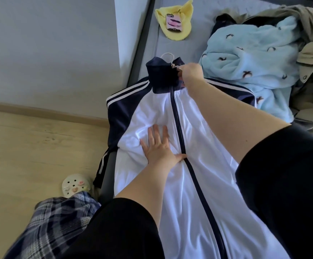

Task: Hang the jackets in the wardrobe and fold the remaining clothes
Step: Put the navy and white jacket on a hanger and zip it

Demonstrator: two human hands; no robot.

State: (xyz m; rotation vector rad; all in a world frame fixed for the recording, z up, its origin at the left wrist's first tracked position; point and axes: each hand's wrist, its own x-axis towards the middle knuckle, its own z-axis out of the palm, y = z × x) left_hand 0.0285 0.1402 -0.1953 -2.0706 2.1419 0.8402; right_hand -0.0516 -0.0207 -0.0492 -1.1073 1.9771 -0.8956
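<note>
White-and-navy jacket [170,146] lies zipped on the bed [180,40], hanger hook [167,55] past its collar. Left hand [159,146] presses flat on the chest; right hand [190,71] pinches the zip pull [176,66]. Risk: a further tug may snag collar fabric or shift the hanger.

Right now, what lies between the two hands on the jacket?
In the head view, only the jacket itself: its white front and the closed navy zipper line run from the flat left hand to the right hand at the collar.
</note>
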